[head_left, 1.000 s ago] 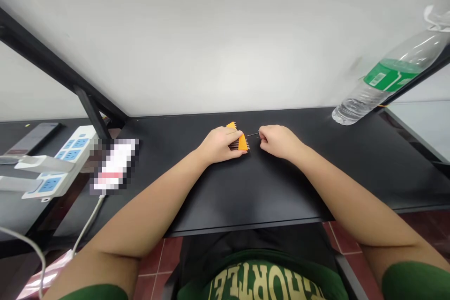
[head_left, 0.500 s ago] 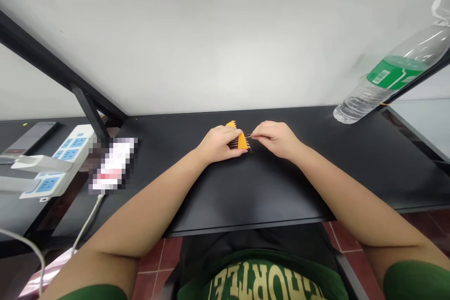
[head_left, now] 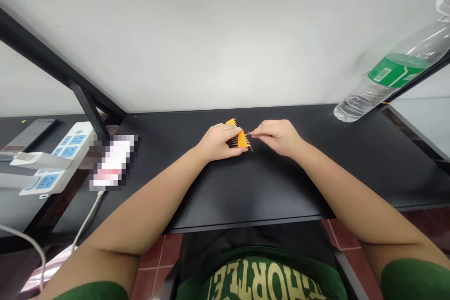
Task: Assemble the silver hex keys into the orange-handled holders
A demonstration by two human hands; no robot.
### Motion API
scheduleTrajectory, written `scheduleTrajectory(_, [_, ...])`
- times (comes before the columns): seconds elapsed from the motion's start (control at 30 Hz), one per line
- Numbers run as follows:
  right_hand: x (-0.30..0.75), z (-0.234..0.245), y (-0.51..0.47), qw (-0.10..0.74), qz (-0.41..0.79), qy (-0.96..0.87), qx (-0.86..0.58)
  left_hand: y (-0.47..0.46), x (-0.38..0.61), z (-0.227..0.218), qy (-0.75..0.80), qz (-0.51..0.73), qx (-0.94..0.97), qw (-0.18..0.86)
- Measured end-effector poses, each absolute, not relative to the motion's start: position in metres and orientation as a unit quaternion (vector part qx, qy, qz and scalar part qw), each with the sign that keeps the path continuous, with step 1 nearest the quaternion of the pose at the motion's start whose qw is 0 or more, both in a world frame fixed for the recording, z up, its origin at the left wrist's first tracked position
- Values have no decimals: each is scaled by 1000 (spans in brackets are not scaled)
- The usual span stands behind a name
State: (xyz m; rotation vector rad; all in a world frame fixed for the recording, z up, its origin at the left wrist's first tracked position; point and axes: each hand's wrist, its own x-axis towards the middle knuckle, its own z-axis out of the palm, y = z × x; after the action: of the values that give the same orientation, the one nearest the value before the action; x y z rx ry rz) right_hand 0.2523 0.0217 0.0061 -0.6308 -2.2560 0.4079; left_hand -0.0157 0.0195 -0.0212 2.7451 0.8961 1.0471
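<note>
Left hand [head_left: 218,142] gripping orange holder [head_left: 242,140], fingers across it, thumb at near edge; holder at middle of black surface [head_left: 239,192]. Thin rod [head_left: 248,133] next, left end at holder's right side; seated or not, cannot tell. Right hand [head_left: 277,137] pinching rod by fingertips. Bottle [head_left: 390,69], green-labelled, far right.
</note>
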Motion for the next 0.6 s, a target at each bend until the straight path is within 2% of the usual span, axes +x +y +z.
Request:
scheduleTrajectory(0.4, [245,12,16,335,210,-883,-252,16,-11,-15,221,370,901,58])
scheduleTrajectory(0.47, [243,13,14,344,285,-850,-278,15,-11,-16,224,378,896,60])
scheduleTrajectory(0.6, [237,7,18,365,517,-709,-312,16,-11,-18,224,394,890,43])
